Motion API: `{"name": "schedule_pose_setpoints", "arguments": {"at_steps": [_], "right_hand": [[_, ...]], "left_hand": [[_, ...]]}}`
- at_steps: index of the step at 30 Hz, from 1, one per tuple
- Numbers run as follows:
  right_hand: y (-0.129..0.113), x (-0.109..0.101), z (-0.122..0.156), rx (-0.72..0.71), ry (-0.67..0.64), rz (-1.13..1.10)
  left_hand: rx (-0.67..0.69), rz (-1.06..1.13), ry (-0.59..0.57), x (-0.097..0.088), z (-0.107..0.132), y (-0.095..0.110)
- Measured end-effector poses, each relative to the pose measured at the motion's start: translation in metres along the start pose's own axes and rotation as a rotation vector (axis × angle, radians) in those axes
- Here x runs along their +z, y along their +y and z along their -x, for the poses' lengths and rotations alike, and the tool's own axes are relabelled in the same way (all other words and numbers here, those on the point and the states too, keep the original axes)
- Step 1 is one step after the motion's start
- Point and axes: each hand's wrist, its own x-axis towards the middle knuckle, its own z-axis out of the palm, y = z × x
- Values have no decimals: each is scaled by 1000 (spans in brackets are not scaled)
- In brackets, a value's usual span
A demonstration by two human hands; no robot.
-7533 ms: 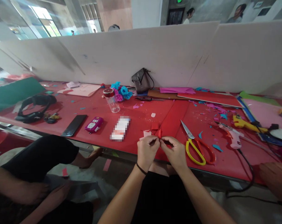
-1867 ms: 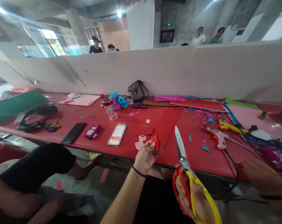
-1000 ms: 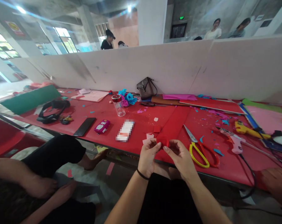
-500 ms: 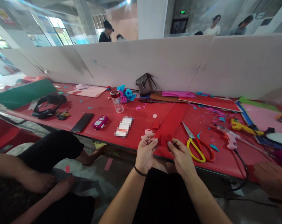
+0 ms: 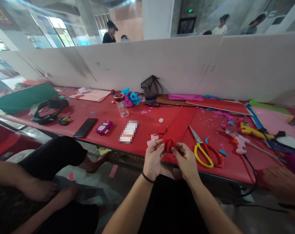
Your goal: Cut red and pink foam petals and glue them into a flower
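Note:
A small piece of red crepe paper [image 5: 169, 146] is pinched between both of my hands just above the table's front edge, its middle bunched up. My left hand [image 5: 154, 156] grips its left side between thumb and fingers. On its right side, my right hand [image 5: 185, 159] has thumb and fingers pressed together. Behind my hands a long strip of red paper [image 5: 181, 122] lies on the red table [image 5: 142, 143]. A pair of scissors [image 5: 204, 151] with yellow and red handles rests open-bladed to the right of my right hand. Pink paper scraps [image 5: 152, 140] lie beside my left fingers.
A pink glue gun [image 5: 240, 144] with a cord and a yellow glue gun [image 5: 254, 130] lie right. A lidded jar [image 5: 121, 106], paper flowers [image 5: 132, 97], a purple box [image 5: 104, 127] and a phone [image 5: 85, 127] stand left. People's hands [image 5: 281, 183] are at both sides.
My hands have drawn closer together. The red paper between them, flatter before, is now bunched and folded in the middle.

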Motion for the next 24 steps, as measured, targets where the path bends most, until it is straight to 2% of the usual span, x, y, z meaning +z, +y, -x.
{"name": "schedule_pose_setpoints", "arguments": {"at_steps": [8,12,17,24], "right_hand": [[0,-2,-6,66,64,-89],[0,1,-5,-12,100,9],[-3,5,0,-124,65,221],[-2,7,1,-299,68,419]], "left_hand": [[-7,93,34,-5,-4,0],[36,28,59,-3,-4,-2],[102,-54,84,-1,-3,-4],[11,53,60,-5,-1,-4]]}}
